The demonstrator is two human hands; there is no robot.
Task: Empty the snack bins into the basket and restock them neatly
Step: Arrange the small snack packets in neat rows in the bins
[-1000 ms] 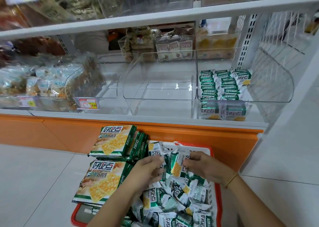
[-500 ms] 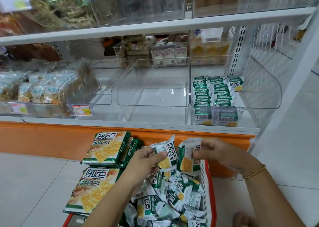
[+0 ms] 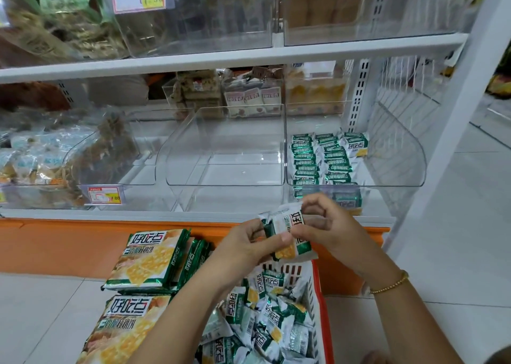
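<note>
My left hand (image 3: 249,243) and my right hand (image 3: 329,231) meet above the basket and together pinch small green-and-white cracker packets (image 3: 287,232), pressed side by side. Below them the red-rimmed white basket (image 3: 320,303) holds a loose heap of the same small packets (image 3: 265,316). On the shelf, the right clear bin (image 3: 398,159) contains neat rows of these packets (image 3: 318,159). The middle clear bin (image 3: 229,153) holds nothing.
Large cracker bags (image 3: 146,256) lie stacked on the basket's left side. Clear bins at the left (image 3: 55,156) hold other wrapped snacks. An orange base panel (image 3: 69,242) runs under the shelf edge. A white shelf upright (image 3: 464,109) stands at the right, with tiled floor beyond.
Both hands rose from the heap in the basket, each with a small packet, and brought the packets together in front of the shelf edge.
</note>
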